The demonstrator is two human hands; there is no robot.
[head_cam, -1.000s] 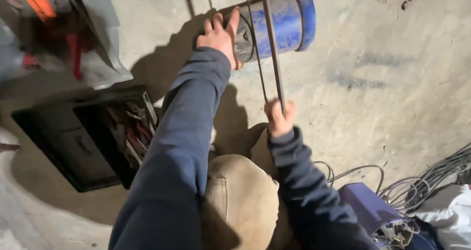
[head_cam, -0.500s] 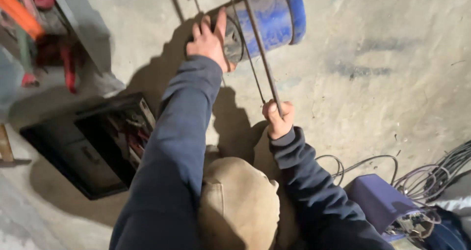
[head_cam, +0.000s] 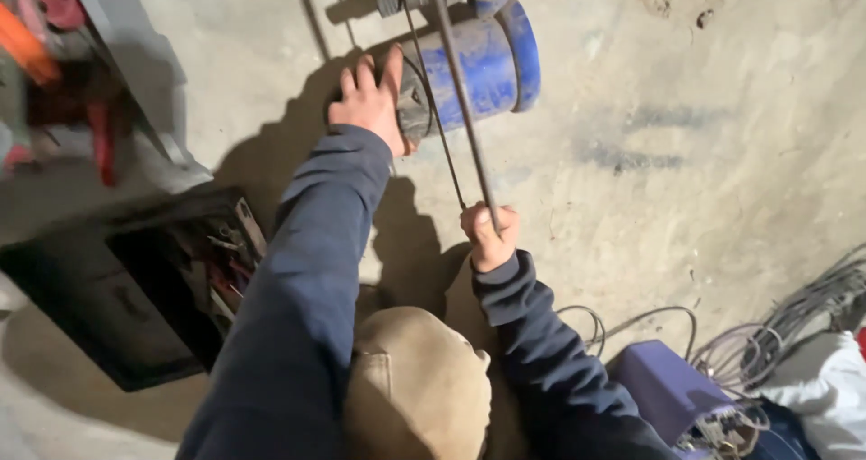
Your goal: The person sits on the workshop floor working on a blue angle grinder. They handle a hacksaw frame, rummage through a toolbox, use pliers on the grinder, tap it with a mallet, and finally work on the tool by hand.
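Note:
A dusty blue cylindrical motor (head_cam: 483,68) lies on the concrete floor near the top of the head view. My left hand (head_cam: 368,104) rests flat against the motor's grey end cap, fingers spread. My right hand (head_cam: 490,236) is closed around the lower end of a long thin metal rod (head_cam: 462,90) that runs up across the motor and out of the top edge. A thinner wire runs beside the rod. My tan-trousered knee (head_cam: 417,383) fills the bottom centre.
An open black toolbox (head_cam: 135,289) holding hand tools lies at the left. Red and orange equipment (head_cam: 54,72) sits in the top left corner. Grey cables (head_cam: 794,325) and a purple box (head_cam: 672,392) lie at the bottom right.
The view has drifted, so the motor sits lower in frame. Both hands keep the same hold: left on the motor's end, right on the rod.

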